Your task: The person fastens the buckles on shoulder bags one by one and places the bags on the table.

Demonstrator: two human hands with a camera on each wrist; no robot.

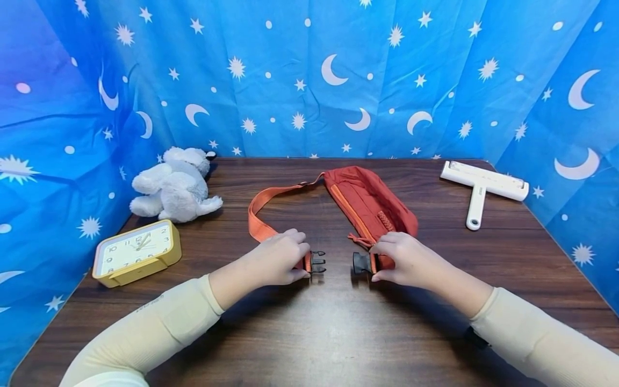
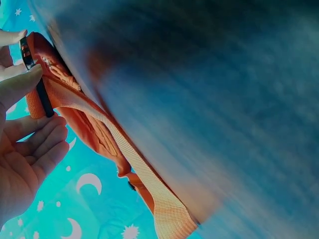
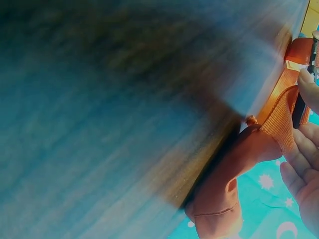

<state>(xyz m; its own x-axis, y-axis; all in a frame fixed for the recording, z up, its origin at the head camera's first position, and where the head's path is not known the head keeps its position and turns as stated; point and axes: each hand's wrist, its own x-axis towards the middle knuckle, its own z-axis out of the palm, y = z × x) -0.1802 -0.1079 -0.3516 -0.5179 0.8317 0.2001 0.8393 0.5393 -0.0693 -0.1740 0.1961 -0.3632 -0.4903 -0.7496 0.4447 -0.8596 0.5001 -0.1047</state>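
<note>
A red waist bag (image 1: 369, 201) with an orange zip lies on the brown table, its orange strap (image 1: 261, 207) looping out to the left. My left hand (image 1: 280, 257) pinches the strap's end at the pronged buckle half (image 1: 317, 262), whose prongs point right. Opposite it, my right hand (image 1: 398, 257) grips the black socket half (image 1: 360, 263) of the buckle beside the bag's lower end. The two halves face each other with a gap between them. In the left wrist view, thumb and fingers hold the webbing (image 2: 134, 149) at the black buckle piece.
A grey-white plush toy (image 1: 176, 185) lies at the back left, behind a yellow alarm clock (image 1: 137, 252). At the back right is a white T-shaped roller (image 1: 483, 185). Blue curtains (image 1: 290, 70) with moons and stars hang along the table's back and sides.
</note>
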